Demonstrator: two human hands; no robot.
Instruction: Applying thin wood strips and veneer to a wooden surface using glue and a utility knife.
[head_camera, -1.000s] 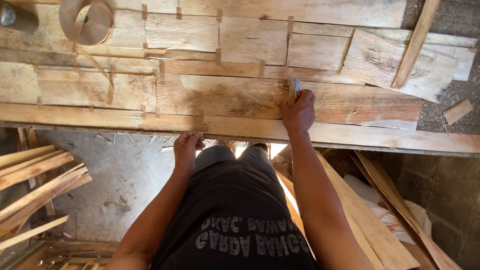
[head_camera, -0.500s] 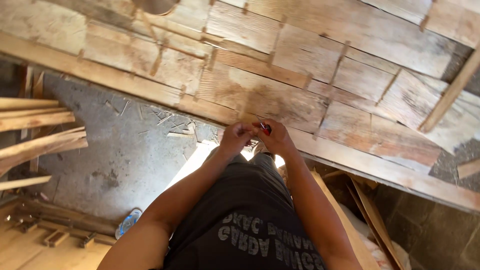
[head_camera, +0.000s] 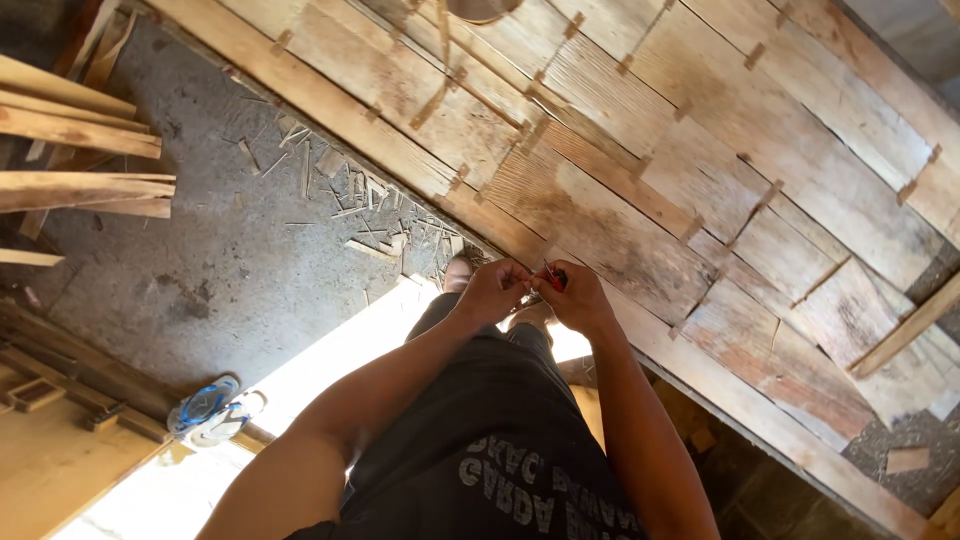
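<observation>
A small red object (head_camera: 556, 279), too tiny to identify, sits pinched between the fingertips of both hands just over the near edge of the wooden panel (head_camera: 640, 170). The right hand (head_camera: 578, 298) curls closed around it, and the left hand (head_camera: 493, 291) meets it from the other side, fingers drawn together on the same piece. The panel is built of thin boards joined with small strips. Beside its near edge, wood splinters (head_camera: 370, 215) litter the concrete floor (head_camera: 200, 270), and a blue sandal (head_camera: 207, 405) lies farther off.
</observation>
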